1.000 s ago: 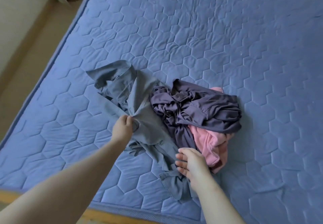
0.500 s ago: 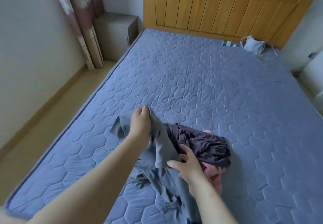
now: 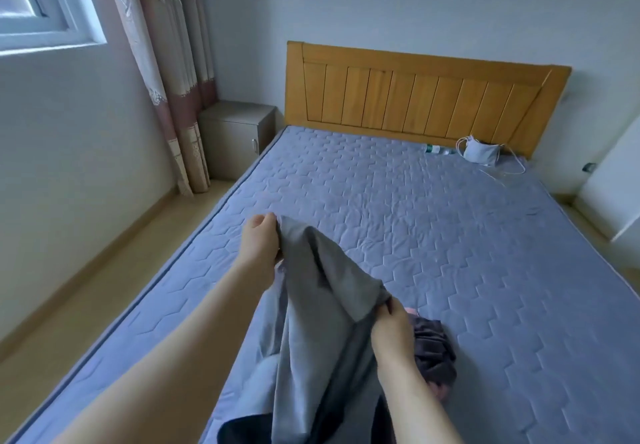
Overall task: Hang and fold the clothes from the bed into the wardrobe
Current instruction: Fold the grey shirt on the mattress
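L hand [image 3: 261, 246] & R hand [image 3: 393, 329] pinch 1 grey garment [image 3: 322, 305] w/ curled fingers above bed [image 3: 450, 235]; 1 purple garment [image 3: 433, 353], 1 pink garment [image 3: 440, 391] beside; 1 bottle [image 3: 438, 150], label unreadable.

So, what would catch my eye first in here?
The left hand and right hand hold a grey garment up over the near end of the blue bed. Just right of them a dark pile of clothes lies on the bed. A wooden headboard stands at the far end.

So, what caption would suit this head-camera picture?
Left hand and right hand hold a grey garment above the blue bed.
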`<state>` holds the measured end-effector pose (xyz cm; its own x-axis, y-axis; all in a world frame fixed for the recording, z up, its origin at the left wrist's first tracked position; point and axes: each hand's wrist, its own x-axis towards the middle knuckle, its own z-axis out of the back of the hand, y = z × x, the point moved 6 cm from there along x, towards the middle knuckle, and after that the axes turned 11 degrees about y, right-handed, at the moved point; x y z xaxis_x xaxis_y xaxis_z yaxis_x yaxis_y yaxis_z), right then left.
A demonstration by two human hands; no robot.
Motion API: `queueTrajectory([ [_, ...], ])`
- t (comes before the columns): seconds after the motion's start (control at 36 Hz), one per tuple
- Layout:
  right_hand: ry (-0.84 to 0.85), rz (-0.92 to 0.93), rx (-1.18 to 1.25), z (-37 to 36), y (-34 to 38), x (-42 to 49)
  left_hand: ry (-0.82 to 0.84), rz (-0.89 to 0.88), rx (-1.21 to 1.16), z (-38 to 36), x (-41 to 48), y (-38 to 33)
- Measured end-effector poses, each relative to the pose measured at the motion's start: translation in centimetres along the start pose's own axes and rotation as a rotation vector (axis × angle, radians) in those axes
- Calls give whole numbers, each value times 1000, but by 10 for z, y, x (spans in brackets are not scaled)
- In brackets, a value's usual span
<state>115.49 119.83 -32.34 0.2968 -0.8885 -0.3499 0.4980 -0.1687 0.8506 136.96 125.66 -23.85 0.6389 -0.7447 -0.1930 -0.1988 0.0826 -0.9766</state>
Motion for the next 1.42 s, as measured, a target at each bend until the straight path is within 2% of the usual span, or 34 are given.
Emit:
queueTrajectory([
  [0.06,13,20,126,-3,-4,1,-9,81,108,4,2,24],
  [0.14,29,-2,214,-7,-10,1,116,134,333,-3,-8,55],
  [0.19,64,-54,242,-15,-16,-1,385,167,434,-17,-19,73],
  [0.28,119,-76,272,-24,-18,0,778,346,544,-33,-44,109],
  [0.33,167,-59,328,-28,-14,0,844,381,600,-33,-48,129],
  [0.47,197,-36,351,-34,-12,3,646,182,736,-29,-38,130],
  [0.56,185,-26,350,-30,-10,5,581,132,659,-22,-32,120],
  [0.69,92,9,381,-17,-9,7,369,118,435,-1,-13,91],
  [0.86,-41,64,254,-11,-12,13,329,147,150,4,-3,54],
  [0.94,-112,161,328,-9,1,4,267,202,-57,3,-3,49],
  [1.0,-43,298,450,-13,16,-5,225,273,-213,1,-5,49],
  [1.06,157,398,453,-28,29,-12,188,384,-371,-2,-8,50],
  [1.11,360,413,361,-48,33,-18,165,465,-488,-5,-12,50],
  [1.17,481,366,230,-65,32,-21,160,485,-537,-8,-13,47],
  [1.22,499,308,121,-73,28,-20,175,473,-574,-9,-15,42],
  [1.28,383,270,55,-68,24,-14,212,431,-585,-7,-16,37],
  [1.36,264,226,227,-54,21,-9,246,303,-457,6,-13,36],
  [1.42,247,179,405,-47,23,-7,256,232,-206,16,-11,38],
])
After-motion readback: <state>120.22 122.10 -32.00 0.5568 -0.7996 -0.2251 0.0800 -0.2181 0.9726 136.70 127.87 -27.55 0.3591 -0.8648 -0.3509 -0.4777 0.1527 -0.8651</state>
